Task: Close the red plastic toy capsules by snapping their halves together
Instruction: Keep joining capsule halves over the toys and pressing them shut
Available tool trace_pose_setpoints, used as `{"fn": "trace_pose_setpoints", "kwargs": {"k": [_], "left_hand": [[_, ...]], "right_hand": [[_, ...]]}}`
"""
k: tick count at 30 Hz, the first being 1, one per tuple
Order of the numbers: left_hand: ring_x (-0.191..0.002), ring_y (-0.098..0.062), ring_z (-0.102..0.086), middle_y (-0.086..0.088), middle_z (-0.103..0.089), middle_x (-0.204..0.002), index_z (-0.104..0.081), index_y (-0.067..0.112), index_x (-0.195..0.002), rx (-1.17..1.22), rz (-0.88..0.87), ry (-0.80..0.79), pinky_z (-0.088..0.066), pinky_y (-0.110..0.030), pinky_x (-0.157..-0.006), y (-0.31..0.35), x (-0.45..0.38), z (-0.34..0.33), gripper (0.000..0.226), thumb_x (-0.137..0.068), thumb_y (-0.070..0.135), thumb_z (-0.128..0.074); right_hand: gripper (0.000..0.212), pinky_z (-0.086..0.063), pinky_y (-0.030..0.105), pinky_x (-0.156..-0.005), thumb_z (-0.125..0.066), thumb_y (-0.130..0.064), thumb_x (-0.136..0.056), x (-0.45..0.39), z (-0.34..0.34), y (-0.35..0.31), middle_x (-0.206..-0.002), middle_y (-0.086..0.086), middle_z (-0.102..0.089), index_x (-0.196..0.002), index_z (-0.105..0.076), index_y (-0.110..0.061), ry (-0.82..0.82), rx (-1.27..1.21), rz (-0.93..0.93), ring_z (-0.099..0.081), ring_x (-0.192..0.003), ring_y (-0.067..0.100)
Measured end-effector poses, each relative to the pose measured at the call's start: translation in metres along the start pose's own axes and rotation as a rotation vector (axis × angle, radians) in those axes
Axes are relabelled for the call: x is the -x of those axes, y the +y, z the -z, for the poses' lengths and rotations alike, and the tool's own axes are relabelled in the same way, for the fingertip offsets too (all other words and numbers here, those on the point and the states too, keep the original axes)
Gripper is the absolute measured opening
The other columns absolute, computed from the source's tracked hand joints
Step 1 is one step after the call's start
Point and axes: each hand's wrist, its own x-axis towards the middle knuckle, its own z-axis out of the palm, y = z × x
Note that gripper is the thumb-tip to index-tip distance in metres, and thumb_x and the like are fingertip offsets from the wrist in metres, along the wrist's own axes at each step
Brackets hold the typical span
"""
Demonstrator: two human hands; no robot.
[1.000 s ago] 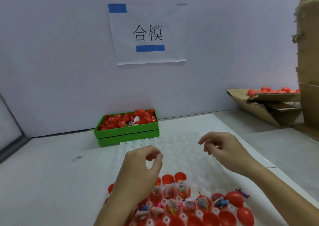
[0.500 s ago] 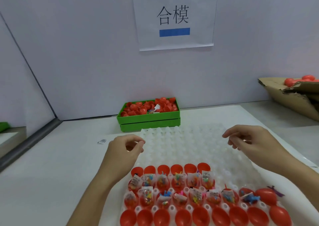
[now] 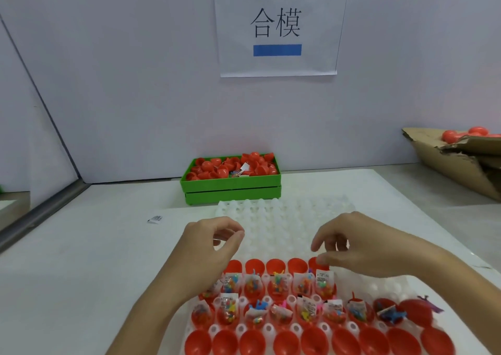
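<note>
A white dimpled tray lies in front of me. Its near rows hold open red capsule halves, several with small bagged toys inside, and a front row of empty red halves. One closed red capsule sits at the tray's right. My left hand hovers over the tray's left side with loosely curled fingers, holding nothing. My right hand hovers above the far row of red halves, its fingers bent down and empty.
A green bin full of red capsule halves stands at the back against the wall. A torn cardboard box with red capsules lies at the right. A small packet lies on the table to the left.
The view has tilted down and the hands have drawn closer together. My right hand has moved left and down toward the far row of red halves.
</note>
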Motion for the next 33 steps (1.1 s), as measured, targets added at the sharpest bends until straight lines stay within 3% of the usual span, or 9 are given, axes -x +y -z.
{"fn": "trace_pose_setpoints", "kwargs": {"k": [4,8,12,15,22,25,30,33], "left_hand": [[-0.090,0.013,-0.061,0.025,-0.069,-0.088,-0.067,0.043,-0.088,0.000,-0.027,0.023,-0.048,-0.006,-0.076,0.006,0.000,-0.001,0.016,-0.094,0.029,-0.063],[-0.086,0.010,-0.063,0.021,-0.070,-0.087,-0.070,0.036,-0.096,0.096,-0.046,0.065,-0.048,-0.004,-0.073,0.023,-0.003,-0.014,0.013,-0.093,0.025,-0.063],[-0.094,0.011,-0.059,0.022,-0.067,-0.094,-0.068,0.037,-0.104,0.055,-0.140,-0.009,-0.049,-0.009,-0.079,0.049,-0.011,-0.036,0.014,-0.095,0.032,-0.059],[-0.103,0.007,-0.055,0.020,-0.065,-0.108,-0.064,0.037,-0.116,-0.010,-0.191,-0.104,-0.048,-0.017,-0.089,0.060,-0.015,-0.054,0.022,-0.096,0.039,-0.054],[-0.107,0.010,-0.053,0.023,-0.064,-0.112,-0.065,0.032,-0.120,0.102,-0.187,-0.131,-0.044,-0.010,-0.089,0.061,-0.007,-0.072,0.034,-0.092,0.045,-0.051],[-0.107,0.012,-0.052,0.024,-0.063,-0.112,-0.064,0.033,-0.121,0.114,-0.179,-0.133,-0.045,-0.012,-0.091,0.062,0.000,-0.070,0.039,-0.091,0.053,-0.048],[-0.107,0.012,-0.048,0.023,-0.061,-0.117,-0.059,0.034,-0.126,0.033,-0.256,-0.082,-0.037,-0.005,-0.089,0.066,0.004,-0.065,0.042,-0.093,0.055,-0.044],[-0.112,0.009,-0.048,0.022,-0.060,-0.121,-0.057,0.035,-0.129,0.022,-0.278,-0.064,-0.037,-0.009,-0.094,0.071,0.006,-0.063,0.047,-0.091,0.059,-0.043]], "right_hand": [[0.010,-0.045,0.018,-0.057,-0.070,-0.043,-0.087,-0.004,-0.009,-0.002,-0.073,-0.008,-0.066,-0.087,-0.075,-0.034,0.000,0.005,-0.020,-0.055,-0.062,0.003],[0.008,-0.048,0.020,-0.063,-0.070,-0.040,-0.087,-0.005,-0.011,-0.002,-0.072,-0.006,-0.066,-0.083,-0.075,-0.034,0.046,-0.011,-0.008,-0.058,-0.072,0.008],[0.012,-0.051,0.027,-0.063,-0.071,-0.038,-0.086,-0.007,-0.016,-0.003,-0.072,-0.004,-0.065,-0.075,-0.072,-0.032,0.083,0.000,-0.033,-0.059,-0.067,0.013],[0.022,-0.048,0.022,-0.056,-0.072,-0.038,-0.084,-0.006,-0.015,-0.003,-0.067,-0.004,-0.063,-0.064,-0.064,-0.039,0.114,0.007,-0.043,-0.057,-0.061,0.012],[0.042,-0.043,0.018,-0.053,-0.073,-0.027,-0.083,0.000,-0.006,-0.005,-0.059,-0.007,-0.063,-0.047,-0.058,-0.043,0.189,-0.062,-0.021,-0.054,-0.054,0.005],[0.033,-0.045,0.022,-0.053,-0.075,-0.031,-0.082,0.004,0.002,-0.004,-0.064,-0.009,-0.065,-0.051,-0.065,-0.040,0.212,-0.073,-0.056,-0.055,-0.056,0.008],[0.026,-0.045,0.018,-0.051,-0.075,-0.033,-0.083,0.010,0.010,0.001,-0.063,-0.014,-0.064,-0.058,-0.070,-0.035,0.266,-0.029,-0.138,-0.056,-0.059,0.003],[0.027,-0.044,0.019,-0.050,-0.075,-0.036,-0.083,0.013,0.014,0.002,-0.061,-0.013,-0.064,-0.057,-0.070,-0.033,0.308,-0.048,-0.179,-0.054,-0.056,0.004]]}}
